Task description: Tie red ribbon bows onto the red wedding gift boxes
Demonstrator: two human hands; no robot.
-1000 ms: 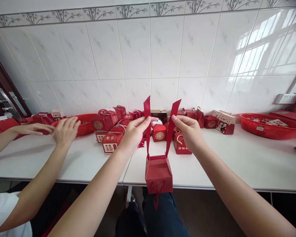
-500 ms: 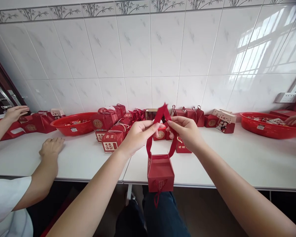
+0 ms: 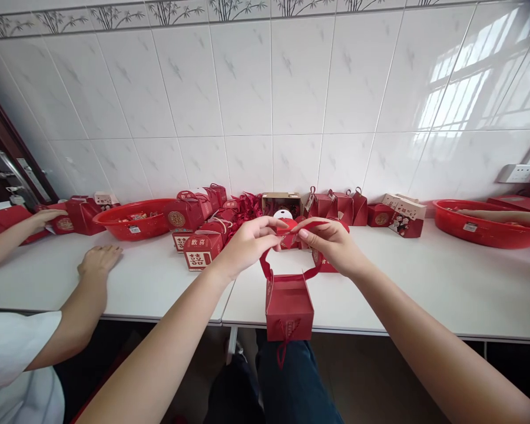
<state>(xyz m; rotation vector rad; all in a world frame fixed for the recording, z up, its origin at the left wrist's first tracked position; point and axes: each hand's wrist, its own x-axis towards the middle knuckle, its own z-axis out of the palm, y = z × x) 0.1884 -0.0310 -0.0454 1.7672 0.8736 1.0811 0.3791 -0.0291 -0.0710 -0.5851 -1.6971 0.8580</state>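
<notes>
A red gift box (image 3: pixel 290 303) stands at the table's front edge, a thin red cord hanging down its near face. From its two sides a red ribbon (image 3: pixel 265 266) rises to my hands. My left hand (image 3: pixel 251 244) pinches one part of the ribbon between thumb and fingers. Just to the right, my right hand (image 3: pixel 329 242) is closed on the other part. Between my fingertips the ribbon crosses; whether it is knotted I cannot tell. Behind my right hand sits another red box (image 3: pixel 327 263), partly hidden.
Several red boxes (image 3: pixel 202 252) are grouped left of centre, and red ribbons (image 3: pixel 249 205) are heaped behind. Red basins with packets stand left (image 3: pixel 115 221) and right (image 3: pixel 454 227). At the left, a co-worker's hand (image 3: pixel 98 260) rests on the white table (image 3: pixel 401 288).
My hands have moved slightly down, and the ribbon's raised peak has dropped flat between my fingers. The co-worker's far hand at left has lowered onto a red box. An arm now reaches over the right basin.
</notes>
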